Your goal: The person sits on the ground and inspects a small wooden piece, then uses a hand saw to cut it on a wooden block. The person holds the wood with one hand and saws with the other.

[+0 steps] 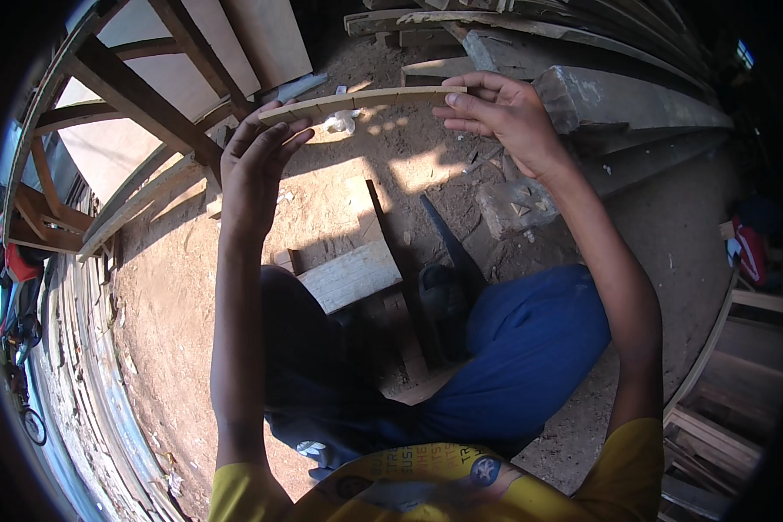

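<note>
Bridging 2 loosely curled hands (254, 163) (515, 120), 1 thin wooden strip (378, 97), an end pinched in each

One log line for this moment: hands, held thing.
wood strip: held up, dark crosswise marks | left hand: grips one end | right hand: grips other end

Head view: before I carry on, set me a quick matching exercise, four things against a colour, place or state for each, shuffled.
1. wooden strip
2. crumpled white scrap
3. trousers
4. shirt

A. blue, over the bent legs
B. yellow
C. held near its ends by the left hand and the right hand
D. seen just below the strip in the picture

Pairs: 1-C, 2-D, 3-A, 4-B
</note>
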{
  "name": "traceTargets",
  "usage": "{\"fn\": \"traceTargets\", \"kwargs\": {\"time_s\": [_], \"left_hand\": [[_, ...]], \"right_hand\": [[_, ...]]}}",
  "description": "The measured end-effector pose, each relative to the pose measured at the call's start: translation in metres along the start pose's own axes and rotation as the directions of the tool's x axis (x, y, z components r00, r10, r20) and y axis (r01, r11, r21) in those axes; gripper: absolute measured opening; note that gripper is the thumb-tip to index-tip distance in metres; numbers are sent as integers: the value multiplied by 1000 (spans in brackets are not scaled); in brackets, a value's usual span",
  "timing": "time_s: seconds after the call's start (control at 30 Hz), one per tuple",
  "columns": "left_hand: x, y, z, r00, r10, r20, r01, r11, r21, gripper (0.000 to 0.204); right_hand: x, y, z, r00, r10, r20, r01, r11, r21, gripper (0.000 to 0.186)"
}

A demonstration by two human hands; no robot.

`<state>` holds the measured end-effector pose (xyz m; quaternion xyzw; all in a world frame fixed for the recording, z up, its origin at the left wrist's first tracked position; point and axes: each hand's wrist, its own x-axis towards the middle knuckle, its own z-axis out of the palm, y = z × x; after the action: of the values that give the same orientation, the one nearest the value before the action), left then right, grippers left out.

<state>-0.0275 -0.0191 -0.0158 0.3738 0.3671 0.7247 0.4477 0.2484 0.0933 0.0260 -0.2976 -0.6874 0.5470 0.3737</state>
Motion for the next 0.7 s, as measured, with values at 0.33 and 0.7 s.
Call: {"fn": "traceTargets", "kwargs": {"time_s": [0.33,0.7], "left_hand": [[2,-4,-12,992,61,-107,-58,998,35,24],[-6,-1,-5,984,50,-170,-52,999,-6,24]], "right_hand": [[-4,-11,7,998,0,-62,-4,998,-59,34],[-4,8,-3,998,-16,-57,5,983,-183,43]]}}
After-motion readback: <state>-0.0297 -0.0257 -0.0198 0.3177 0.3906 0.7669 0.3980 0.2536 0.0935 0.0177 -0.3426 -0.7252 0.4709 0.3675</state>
